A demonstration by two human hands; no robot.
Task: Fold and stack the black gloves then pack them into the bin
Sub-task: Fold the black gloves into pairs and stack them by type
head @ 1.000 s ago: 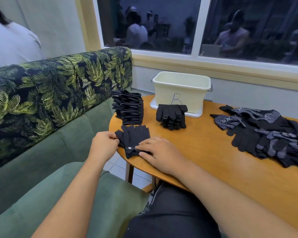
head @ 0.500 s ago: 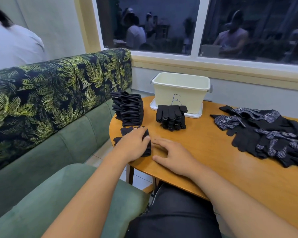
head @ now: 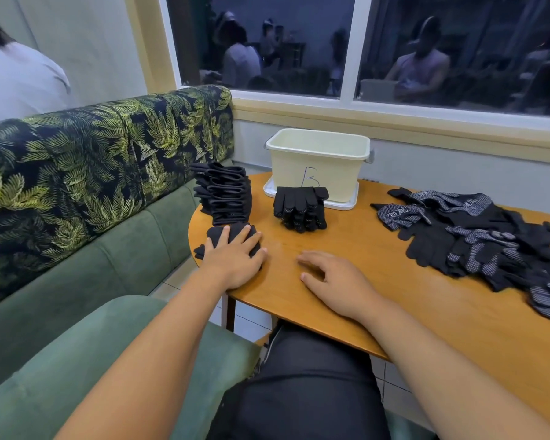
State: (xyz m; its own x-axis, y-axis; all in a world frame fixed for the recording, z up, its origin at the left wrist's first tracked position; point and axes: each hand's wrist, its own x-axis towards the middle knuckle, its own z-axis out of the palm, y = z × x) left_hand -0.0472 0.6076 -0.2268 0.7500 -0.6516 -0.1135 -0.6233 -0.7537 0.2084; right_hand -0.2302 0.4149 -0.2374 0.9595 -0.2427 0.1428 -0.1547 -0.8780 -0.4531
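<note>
My left hand presses flat, fingers spread, on a folded black glove at the table's left edge. My right hand rests on the bare wood to its right with loosely curled fingers, holding nothing. Behind the folded glove stands a tall stack of folded black gloves. A smaller pile of dotted black gloves lies in front of the cream bin, which is marked with a letter B and looks empty. A loose heap of unfolded black gloves spreads over the table's right side.
The round wooden table meets a green bench with a leaf-patterned back on the left. The bin sits on a white lid by the wall under a window. A person in white sits at far left.
My left hand moved from the glove's left edge onto its top, folding it over and pressing it flat. My right hand left the glove and slid right onto the bare table.
</note>
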